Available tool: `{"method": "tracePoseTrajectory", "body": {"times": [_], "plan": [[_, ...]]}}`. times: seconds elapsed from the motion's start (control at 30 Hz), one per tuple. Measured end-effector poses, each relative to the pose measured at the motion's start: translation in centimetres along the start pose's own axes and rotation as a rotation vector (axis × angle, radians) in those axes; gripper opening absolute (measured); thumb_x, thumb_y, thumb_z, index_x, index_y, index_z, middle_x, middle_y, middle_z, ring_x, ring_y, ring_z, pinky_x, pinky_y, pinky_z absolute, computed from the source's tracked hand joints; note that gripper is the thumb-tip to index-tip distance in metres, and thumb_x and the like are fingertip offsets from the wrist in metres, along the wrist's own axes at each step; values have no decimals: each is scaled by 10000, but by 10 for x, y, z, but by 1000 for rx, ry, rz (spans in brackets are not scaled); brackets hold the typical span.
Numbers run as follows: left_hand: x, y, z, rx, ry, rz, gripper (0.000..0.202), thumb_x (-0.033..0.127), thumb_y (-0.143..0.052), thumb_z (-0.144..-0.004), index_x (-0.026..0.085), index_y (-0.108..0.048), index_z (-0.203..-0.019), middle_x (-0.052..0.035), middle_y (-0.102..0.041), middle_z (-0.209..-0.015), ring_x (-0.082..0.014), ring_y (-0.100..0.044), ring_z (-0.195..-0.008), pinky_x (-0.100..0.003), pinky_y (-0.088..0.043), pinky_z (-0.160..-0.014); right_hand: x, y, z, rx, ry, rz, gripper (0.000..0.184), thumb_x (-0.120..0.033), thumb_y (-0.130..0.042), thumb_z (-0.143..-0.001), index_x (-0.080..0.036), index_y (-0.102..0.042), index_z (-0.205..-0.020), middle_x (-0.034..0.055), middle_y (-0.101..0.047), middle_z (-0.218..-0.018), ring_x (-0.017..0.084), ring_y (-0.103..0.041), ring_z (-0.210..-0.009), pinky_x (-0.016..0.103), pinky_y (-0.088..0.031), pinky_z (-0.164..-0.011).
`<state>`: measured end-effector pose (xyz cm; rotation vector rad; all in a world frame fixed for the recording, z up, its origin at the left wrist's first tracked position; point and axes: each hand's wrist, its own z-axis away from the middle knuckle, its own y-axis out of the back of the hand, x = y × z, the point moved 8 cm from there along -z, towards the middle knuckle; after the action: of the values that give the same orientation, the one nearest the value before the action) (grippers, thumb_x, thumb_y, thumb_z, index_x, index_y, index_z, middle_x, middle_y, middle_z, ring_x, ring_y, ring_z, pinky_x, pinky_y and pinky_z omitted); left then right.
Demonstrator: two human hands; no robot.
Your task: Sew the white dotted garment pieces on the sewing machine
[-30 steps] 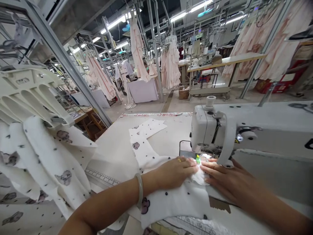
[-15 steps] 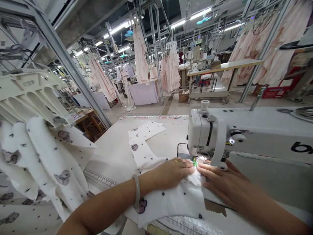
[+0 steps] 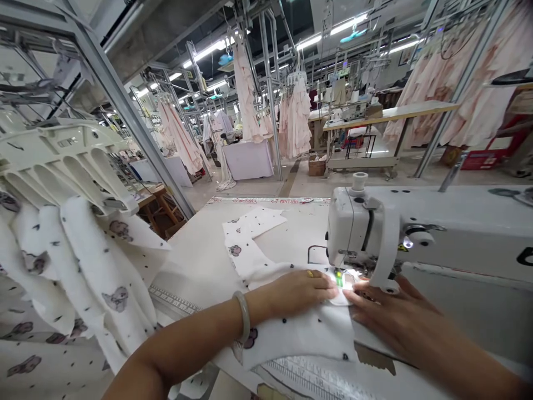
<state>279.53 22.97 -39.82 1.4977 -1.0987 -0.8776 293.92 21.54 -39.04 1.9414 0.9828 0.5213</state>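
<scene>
A white printed fabric piece (image 3: 300,336) lies on the sewing table, its edge under the lit needle area of a white sewing machine (image 3: 358,222). Flat on the cloth, just left of the presser foot, rests my left hand (image 3: 297,291), fingers stretched toward the needle. My right hand (image 3: 395,311) lies to the right of the foot, fingers extended, its fingertips at the fabric's edge and partly behind the machine's white guard. A small green piece (image 3: 339,278) shows at the foot. The needle itself is too small to make out.
On the left, a cream plastic hanger clamp (image 3: 62,144) holds several hanging printed fabric pieces (image 3: 83,261). Measuring tapes (image 3: 300,372) run along the table's near side. Beyond the table's far edge stand a metal post (image 3: 125,111), another worktable (image 3: 391,115) and hanging pink garments (image 3: 297,111).
The whole view has shifted slightly, so the machine appears farther right. My hands stay on the fabric beside the presser foot, and the cloth at the needle lies a little differently.
</scene>
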Motion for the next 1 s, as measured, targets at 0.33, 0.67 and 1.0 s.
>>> {"method": "tracePoseTrajectory", "body": {"times": [0.33, 0.67, 1.0], "plan": [[-1, 8, 0, 41, -37, 16, 289, 120, -456, -1075, 114, -688, -1247, -97, -724, -1315, -201, -620, -1316, -345, -500, -1172, -18, 13, -5, -56, 63, -33, 274, -385, -445, -1108, -332, -689, -1221, -22, -776, -1013, 173, -768, -861, 413, -509, -976], [-19, 0, -6, -61, 82, 7, 348, 99, -435, -1075, 67, -617, -1371, -99, -672, -1418, -205, -539, -1424, -314, -413, -1236, -2, -1, 2, -115, -9, 5, 261, -414, -552, -1047, -336, -684, -1258, 0, -788, -1106, 251, -751, -994, 478, -508, -995], [-21, 1, -5, -64, 117, 56, 406, 39, -444, -1021, 112, -634, -1373, -94, -649, -1456, -204, -519, -1445, -336, -398, -1251, -9, 6, -5, -88, 33, -11, 269, -373, -465, -1078, -287, -697, -973, -16, -790, -1014, 212, -755, -812, 441, -518, -885]]}}
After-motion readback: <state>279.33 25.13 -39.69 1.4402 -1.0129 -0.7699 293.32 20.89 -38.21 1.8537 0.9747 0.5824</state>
